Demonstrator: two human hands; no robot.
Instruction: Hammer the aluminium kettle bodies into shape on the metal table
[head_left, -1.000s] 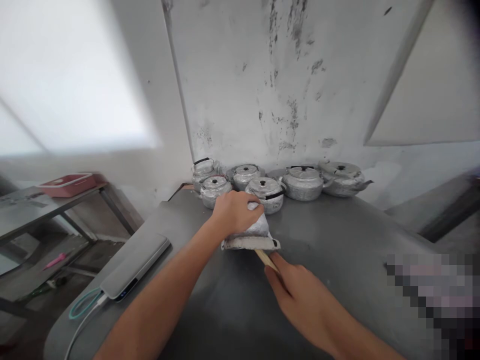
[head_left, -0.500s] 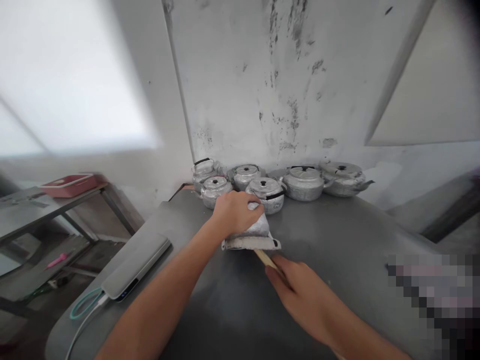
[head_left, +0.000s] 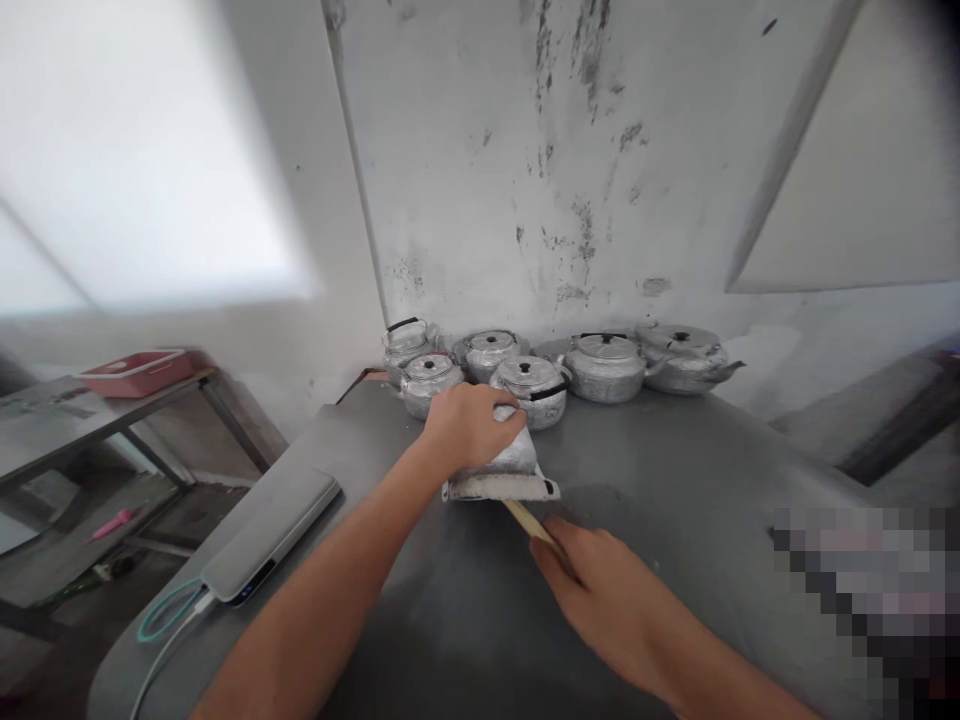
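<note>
My left hand (head_left: 472, 430) is closed over a small silver kettle (head_left: 511, 452), its fingers and thumb wrapped on the upper body. The kettle is tipped, and the hand covers much of it. Along its near lower edge lies the pale, wide head of a brush (head_left: 506, 487), touching or just in front of the metal. From that head a wooden handle runs down to the right, where my right hand (head_left: 581, 555) grips it. A black fitting shows at the kettle's right end.
Several lidded silver kettles (head_left: 607, 368) stand along the wall at the back of the grey table (head_left: 450, 620). A white power bank (head_left: 274, 535) with a cable lies at the left. Beyond it, a red basket (head_left: 139, 372) sits on a side bench. A blurred patch covers the far right.
The brush handle has shifted slightly left at its upper end, with the brush still against the kettle's edge. My left hand keeps its hold; the view has moved only a little.
</note>
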